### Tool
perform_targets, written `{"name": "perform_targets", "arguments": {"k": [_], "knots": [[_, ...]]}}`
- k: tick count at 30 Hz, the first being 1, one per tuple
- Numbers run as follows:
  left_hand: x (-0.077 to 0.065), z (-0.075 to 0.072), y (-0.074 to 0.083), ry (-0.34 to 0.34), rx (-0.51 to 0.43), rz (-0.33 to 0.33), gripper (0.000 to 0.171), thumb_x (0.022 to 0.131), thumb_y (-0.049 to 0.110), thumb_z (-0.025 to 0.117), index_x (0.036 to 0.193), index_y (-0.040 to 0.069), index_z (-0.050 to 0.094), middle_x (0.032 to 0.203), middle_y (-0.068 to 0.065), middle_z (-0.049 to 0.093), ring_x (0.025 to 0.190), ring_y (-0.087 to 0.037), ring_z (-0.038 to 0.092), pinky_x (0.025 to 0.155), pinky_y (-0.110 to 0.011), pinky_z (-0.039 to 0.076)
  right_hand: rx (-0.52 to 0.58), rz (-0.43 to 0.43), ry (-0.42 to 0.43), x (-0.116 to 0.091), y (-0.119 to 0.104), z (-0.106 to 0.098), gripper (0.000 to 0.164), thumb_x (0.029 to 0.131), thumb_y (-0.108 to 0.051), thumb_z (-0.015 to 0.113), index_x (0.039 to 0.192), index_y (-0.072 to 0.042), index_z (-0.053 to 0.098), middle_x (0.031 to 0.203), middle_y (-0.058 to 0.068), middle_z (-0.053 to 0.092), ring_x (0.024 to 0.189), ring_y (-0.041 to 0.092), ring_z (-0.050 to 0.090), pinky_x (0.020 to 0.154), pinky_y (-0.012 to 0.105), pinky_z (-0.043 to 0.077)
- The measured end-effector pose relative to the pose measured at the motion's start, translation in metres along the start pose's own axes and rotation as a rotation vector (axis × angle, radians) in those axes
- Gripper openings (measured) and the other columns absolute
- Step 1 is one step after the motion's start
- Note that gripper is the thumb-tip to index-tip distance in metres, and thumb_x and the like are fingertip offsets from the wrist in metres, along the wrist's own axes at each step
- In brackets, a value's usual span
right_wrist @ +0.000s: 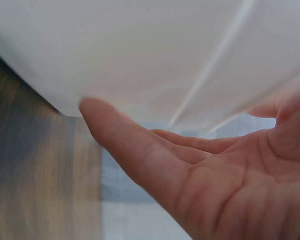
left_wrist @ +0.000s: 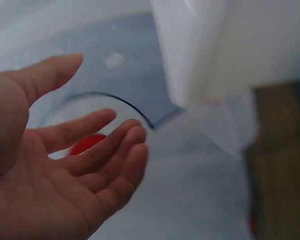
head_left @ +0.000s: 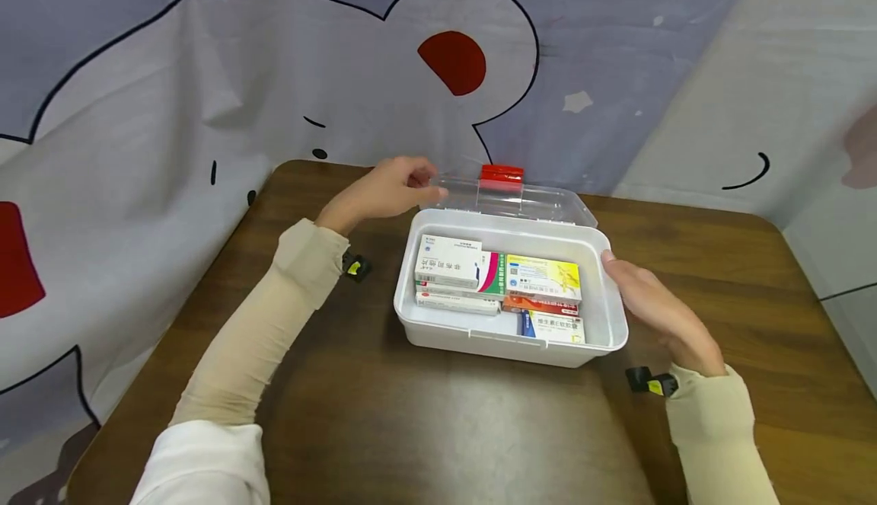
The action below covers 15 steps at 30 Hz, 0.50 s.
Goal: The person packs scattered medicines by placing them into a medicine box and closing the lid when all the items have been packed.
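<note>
A white plastic medicine box (head_left: 473,344) stands on the table with its clear lid (head_left: 544,202) swung back and a red latch (head_left: 502,176) at the lid's far edge. Several medicine cartons lie inside, among them a white carton (head_left: 448,260), a yellow-and-white carton (head_left: 543,276) and a blue-and-white carton (head_left: 556,327). My left hand (head_left: 389,187) is by the lid's left end; in the left wrist view its fingers (left_wrist: 107,165) are loosely bent around nothing. On the other side, my right hand (head_left: 647,303) touches the box's right wall, thumb against it and fingers fairly straight.
The brown wooden table (head_left: 329,413) extends around the box. Behind it hangs a patterned cloth (head_left: 274,71), close to the table's back edge and the lid. Small black wrist mounts (head_left: 356,266) sit beside both wrists.
</note>
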State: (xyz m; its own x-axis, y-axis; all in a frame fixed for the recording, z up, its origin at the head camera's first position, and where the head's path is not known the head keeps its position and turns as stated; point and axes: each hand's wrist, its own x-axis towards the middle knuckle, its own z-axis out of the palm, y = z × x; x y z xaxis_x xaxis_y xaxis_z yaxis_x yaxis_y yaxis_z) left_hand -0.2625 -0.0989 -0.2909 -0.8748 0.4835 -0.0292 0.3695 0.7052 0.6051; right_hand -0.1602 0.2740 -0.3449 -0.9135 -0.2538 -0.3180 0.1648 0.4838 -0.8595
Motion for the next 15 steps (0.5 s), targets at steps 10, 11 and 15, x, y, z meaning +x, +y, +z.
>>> {"name": "perform_targets", "arguments": {"k": [10,11,15], "knots": [[0.019,0.039,-0.084,-0.171,-0.811,-0.251,0.056,0.096,0.038,0.043,0.126,-0.009,0.045,0.120,-0.021,0.052,0.110,-0.028,0.054,0.097,-0.039,0.040,0.706,-0.048,-0.266,0.067,0.033,-0.039,0.050,0.097,-0.047,0.028,0.106,-0.005,0.054,0.093,0.003,0.063,0.088,0.015,0.059,0.077,0.031,0.049],[0.021,0.042,-0.084,-0.176,-0.849,-0.252,0.054,0.096,0.037,0.043,0.125,-0.009,0.047,0.119,-0.021,0.053,0.109,-0.027,0.055,0.096,-0.038,0.041,0.752,-0.046,-0.304,0.072,0.034,-0.040,0.050,0.098,-0.045,0.026,0.105,-0.004,0.055,0.093,0.004,0.062,0.089,0.016,0.059,0.078,0.032,0.048],[0.028,0.051,-0.083,-0.157,-0.970,-0.253,0.047,0.096,0.030,0.046,0.122,-0.009,0.049,0.115,-0.018,0.057,0.103,-0.023,0.058,0.092,-0.035,0.044,0.848,-0.005,-0.333,0.084,0.033,-0.040,0.046,0.099,-0.040,0.029,0.102,-0.006,0.061,0.098,0.007,0.065,0.093,0.018,0.061,0.080,0.035,0.049]]}}
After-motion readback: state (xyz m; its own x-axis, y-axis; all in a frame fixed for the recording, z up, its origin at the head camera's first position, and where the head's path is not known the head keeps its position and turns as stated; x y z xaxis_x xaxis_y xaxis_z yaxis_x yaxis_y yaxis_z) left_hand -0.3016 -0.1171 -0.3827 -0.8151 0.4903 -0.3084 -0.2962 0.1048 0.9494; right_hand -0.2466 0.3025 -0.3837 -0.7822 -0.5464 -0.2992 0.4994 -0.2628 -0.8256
